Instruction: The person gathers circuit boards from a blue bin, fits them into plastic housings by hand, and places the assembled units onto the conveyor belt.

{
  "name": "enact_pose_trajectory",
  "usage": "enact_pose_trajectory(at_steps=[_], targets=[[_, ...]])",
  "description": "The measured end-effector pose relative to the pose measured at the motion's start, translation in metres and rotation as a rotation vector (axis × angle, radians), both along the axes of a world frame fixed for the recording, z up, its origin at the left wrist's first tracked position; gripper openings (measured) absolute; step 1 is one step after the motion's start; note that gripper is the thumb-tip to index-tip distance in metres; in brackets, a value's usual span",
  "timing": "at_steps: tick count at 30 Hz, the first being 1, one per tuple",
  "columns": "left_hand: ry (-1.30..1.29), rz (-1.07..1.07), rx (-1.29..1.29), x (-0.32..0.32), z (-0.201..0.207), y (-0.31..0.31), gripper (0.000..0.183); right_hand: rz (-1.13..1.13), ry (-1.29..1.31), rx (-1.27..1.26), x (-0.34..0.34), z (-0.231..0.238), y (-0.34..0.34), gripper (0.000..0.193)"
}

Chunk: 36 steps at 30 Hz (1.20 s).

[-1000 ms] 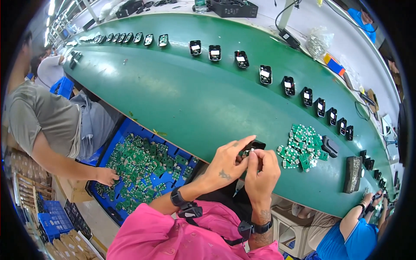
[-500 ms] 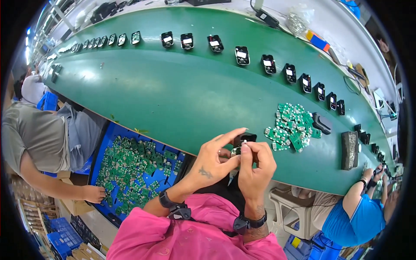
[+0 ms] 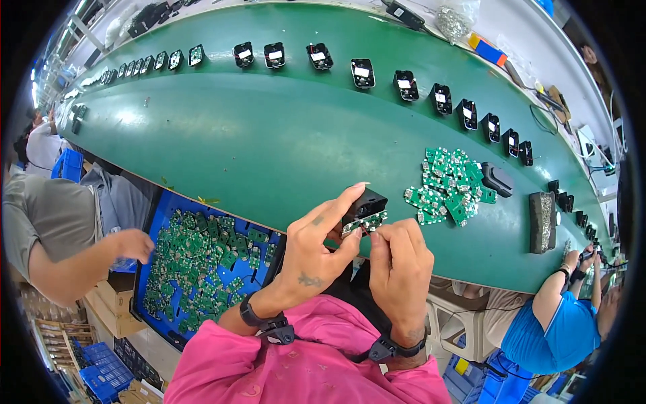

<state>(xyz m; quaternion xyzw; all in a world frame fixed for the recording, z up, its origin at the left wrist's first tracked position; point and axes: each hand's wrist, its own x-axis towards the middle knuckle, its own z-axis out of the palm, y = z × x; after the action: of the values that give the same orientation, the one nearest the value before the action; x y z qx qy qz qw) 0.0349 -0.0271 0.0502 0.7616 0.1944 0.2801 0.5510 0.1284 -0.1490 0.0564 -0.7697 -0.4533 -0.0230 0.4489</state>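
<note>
My left hand [image 3: 311, 246] grips a small black plastic housing [image 3: 368, 202], held tilted above the table's near edge. A green circuit board [image 3: 372, 223] shows along the housing's near side, by my left fingertips. My right hand [image 3: 405, 266] is closed in a pinch right beside the board. What lies between its fingertips is too small to make out. To the right on the table lies a heap of loose green circuit boards [image 3: 449, 182]. Against that heap rests a black plastic case [image 3: 496, 178].
Black housings [image 3: 362, 73] stand in a long row across the green table [image 3: 269, 155]. A dark foam block [image 3: 541, 222] sits at the right. Below left, a blue tray [image 3: 258, 275] holds many boards; a co-worker's hand [image 3: 134, 245] is over its edge. Another person [image 3: 555, 330] works at the right.
The housing has turned in my left hand, so more of it and the board shows. My right hand has shifted slightly right and down. The left co-worker's hand has lifted from the tray.
</note>
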Motion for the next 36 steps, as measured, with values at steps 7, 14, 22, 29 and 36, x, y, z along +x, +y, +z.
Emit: enact_pose_trajectory(at_steps=[7, 14, 22, 29, 36], targets=[[-0.001, 0.006, 0.173, 0.002, 0.001, -0.001, 0.062, 0.122, 0.043, -0.06, 0.008, 0.006, -0.003, 0.008], [-0.01, -0.05, 0.173, 0.001, 0.0, 0.005, 0.064, 0.127, 0.111, 0.001, 0.01, 0.006, -0.002, 0.005], [0.017, -0.093, 0.178, -0.002, 0.006, 0.005, 0.065, 0.154, 0.146, 0.002, 0.013, 0.005, -0.006, 0.006], [0.003, -0.099, 0.47, -0.002, -0.001, 0.007, 0.066, 0.206, 0.176, -0.07, 0.019, 0.007, -0.009, 0.005], [0.047, -0.049, 0.556, 0.002, -0.007, 0.001, 0.065, 0.15, 0.184, -0.082, 0.018, -0.003, -0.004, 0.005]])
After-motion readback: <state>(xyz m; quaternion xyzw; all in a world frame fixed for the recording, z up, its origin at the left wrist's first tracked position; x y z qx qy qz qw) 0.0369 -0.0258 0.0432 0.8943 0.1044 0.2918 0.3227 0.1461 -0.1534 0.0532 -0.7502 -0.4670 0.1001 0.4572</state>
